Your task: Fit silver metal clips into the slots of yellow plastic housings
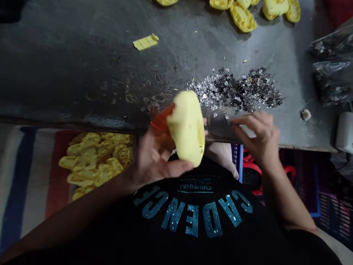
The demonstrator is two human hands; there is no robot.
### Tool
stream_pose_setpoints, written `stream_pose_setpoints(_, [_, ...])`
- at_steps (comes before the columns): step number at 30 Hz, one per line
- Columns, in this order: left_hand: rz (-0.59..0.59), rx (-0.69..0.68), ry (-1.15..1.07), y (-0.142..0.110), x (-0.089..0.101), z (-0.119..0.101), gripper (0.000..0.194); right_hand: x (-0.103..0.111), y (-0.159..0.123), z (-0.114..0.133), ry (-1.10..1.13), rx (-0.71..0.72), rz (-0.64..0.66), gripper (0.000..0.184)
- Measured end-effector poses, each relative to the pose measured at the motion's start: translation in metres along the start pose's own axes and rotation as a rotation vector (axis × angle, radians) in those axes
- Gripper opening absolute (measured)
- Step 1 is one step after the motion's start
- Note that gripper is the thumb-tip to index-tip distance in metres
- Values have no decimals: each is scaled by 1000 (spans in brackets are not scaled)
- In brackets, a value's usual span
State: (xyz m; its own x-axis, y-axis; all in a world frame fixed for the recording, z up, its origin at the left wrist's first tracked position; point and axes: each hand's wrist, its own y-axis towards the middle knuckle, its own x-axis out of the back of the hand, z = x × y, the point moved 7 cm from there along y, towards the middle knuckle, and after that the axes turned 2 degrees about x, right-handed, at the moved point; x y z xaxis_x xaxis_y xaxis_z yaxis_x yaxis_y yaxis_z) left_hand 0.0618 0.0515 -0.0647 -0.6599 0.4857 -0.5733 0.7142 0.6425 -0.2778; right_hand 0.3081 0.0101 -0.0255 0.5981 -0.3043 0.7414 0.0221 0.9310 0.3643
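- In the head view, the yellow shell [187, 129] was up in the left hand [154, 158], just over the near edge of the table [82, 59].
- The left thumb pressed against the shell's lower end while the other fingers curved round behind, half open, with what looked like a steady hold on it.
- An orange-red piece [162, 118] showed between that hand and the shell; whether it was joined to the shell, I couldn't tell.
- The right hand [257, 134] was near the table's edge, thumb and forefinger close together, the rest loosely curled. Whether anything small sat between the tips, I couldn't tell for the blur.
- Just beyond it lay a loose pile of metal bits [239, 90].
- I'd have put the work midway: 1 shell was in hand, with no metal bit visible on the side facing me and its other side hidden.
- More shells [242, 17] lay at the far side of the table, and a heap of shells [99, 158] sat below its near edge on the person's left. Which were finished, I couldn't tell.
- Plenty seemed left, judging by that pile and the 2 clear bags [332, 81] at the right.
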Motion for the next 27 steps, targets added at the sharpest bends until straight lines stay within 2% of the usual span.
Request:
stream_pose_setpoints(1, [-44,-75,-2,0,3,-5,78,6,9,-9,-181,31,-38,9])
stream_pose_setpoints(3, [-106,-179,-8,2,7,-11,69,4,24,-26,-347,85,-37,6])
stream_pose_setpoints(6, [-80,-169,-87,7,7,-8,65,-14,37,-43,-377,119,36,4])
stream_pose_setpoints(8, [-42,-148,-153,8,7,-5,71,-20,41,-44,-361,129,71,5])
stream_pose_setpoints(12, [40,32,-209,9,5,9,82,-8,39,-16,-241,182,51,4])
stream_pose_setpoints(14, [113,105,-226,9,-1,16,79,4,35,5,-93,201,41,8])
stream_pose_setpoints(17, [202,156,-255,12,-9,23,74,13,26,38,201,253,90,21])
stream_pose_setpoints(19, [244,169,-266,14,-15,26,76,15,20,53,293,286,100,23])
stream_pose_setpoints(23, [311,204,-311,13,-26,31,73,14,11,69,177,388,112,21])
stream_pose_setpoints(27, [320,251,-372,9,-33,34,63,16,4,77,7,490,115,27])
